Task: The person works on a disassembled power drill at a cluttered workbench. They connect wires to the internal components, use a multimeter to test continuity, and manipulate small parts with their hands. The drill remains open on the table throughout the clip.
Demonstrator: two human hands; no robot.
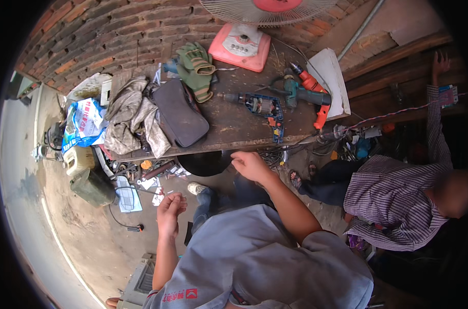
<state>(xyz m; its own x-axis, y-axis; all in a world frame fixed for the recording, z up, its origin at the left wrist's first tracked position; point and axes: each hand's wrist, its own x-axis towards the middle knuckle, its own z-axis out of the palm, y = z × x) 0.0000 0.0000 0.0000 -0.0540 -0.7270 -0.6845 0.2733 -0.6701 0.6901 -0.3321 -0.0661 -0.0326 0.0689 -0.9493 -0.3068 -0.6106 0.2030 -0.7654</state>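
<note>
My left hand [171, 208] is raised in front of my body, over the floor, with its fingers curled and pressed together. Whatever it pinches is too small to make out. Close to the bench's front edge, my right hand [252, 166] has thumb and fingertips together beside a round black seat or pan [205, 164]; I cannot tell whether it grips anything. On the wooden bench [231, 126] lies a blue power drill [265, 105] with its housing off and the motor showing. Against it rests a teal drill [298, 92], with a red-orange power tool [308, 80] behind.
A dark zip case [181, 113], green work gloves [195, 67], a crumpled cloth [133, 116] and a pink fan base [241, 49] occupy the bench. Jerrycans [92, 186] stand at left. Another person [393, 201] in a striped shirt is at right, one arm stretched toward the wall.
</note>
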